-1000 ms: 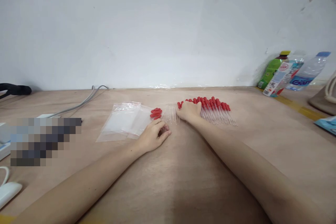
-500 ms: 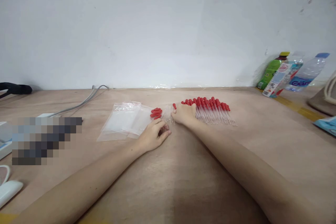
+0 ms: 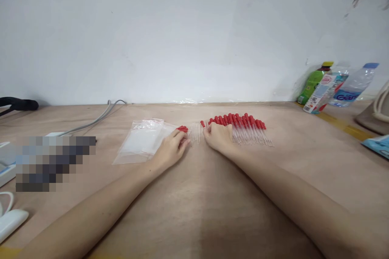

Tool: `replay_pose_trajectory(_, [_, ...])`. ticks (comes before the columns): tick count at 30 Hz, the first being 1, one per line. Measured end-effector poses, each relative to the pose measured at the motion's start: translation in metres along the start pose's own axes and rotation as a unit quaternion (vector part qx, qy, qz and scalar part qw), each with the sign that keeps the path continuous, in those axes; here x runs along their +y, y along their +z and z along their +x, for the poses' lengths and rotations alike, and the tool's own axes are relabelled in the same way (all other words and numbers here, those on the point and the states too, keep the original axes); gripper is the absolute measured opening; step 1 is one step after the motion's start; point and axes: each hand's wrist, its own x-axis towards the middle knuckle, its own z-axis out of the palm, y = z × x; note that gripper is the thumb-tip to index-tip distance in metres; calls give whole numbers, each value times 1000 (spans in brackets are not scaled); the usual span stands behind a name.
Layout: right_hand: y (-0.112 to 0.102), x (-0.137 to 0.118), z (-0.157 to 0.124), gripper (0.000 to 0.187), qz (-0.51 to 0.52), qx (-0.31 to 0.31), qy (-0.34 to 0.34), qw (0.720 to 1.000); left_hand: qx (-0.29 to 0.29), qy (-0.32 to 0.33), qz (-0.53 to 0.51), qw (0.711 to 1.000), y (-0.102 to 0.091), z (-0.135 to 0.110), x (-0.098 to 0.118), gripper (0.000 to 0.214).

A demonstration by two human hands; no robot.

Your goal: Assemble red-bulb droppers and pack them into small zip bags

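- Right hand [image 3: 219, 136]: fingers curled, tips just beside a single bulb [image 3: 202, 123]; whether they pinch anything, I cannot tell.
- Left hand [image 3: 173, 145]: fingers bent at the loose bulbs [image 3: 182, 128], partly covering them; a grip cannot be made out.
- Bare tubes [image 3: 196, 132]: side by side between the hands, pointing toward the worktop's back edge. They look thin and slick, so a brushing knuckle could roll them out of line.
- Droppers [image 3: 247, 127]: a close row right of the right hand, bulbs toward the back edge. The wrist lies near them; a sideways swing could scatter the row, and a hard push could bend or crack a stem.
- Bags [image 3: 142, 135]: overlapping, left of the loose bulbs. The left forearm could drag them, and bulbs could slip underneath.
- Bottles [image 3: 313, 85]: along the back edge, far right, well apart from the hands; little risk there.
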Motion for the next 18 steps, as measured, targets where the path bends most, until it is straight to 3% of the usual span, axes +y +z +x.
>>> replay_pose_trajectory(4, [-3, 35, -28, 25, 17, 102, -47, 994, 24, -34, 63, 997, 1, 7, -14, 16])
replay_pose_trajectory(10, [-8, 78, -58, 20, 58, 145, -149, 976, -3, -60, 114, 992, 9, 9, -22, 19])
replay_pose_trajectory(14, [-8, 85, -60, 20, 83, 159, -212, 961, -2, -72, 116, 991, 8, 10, -22, 16])
replay_pose_trajectory(18, [-10, 81, -59, 20, 83, 158, -254, 951, 18, -14, 76, 997, 6, 6, -9, 13])
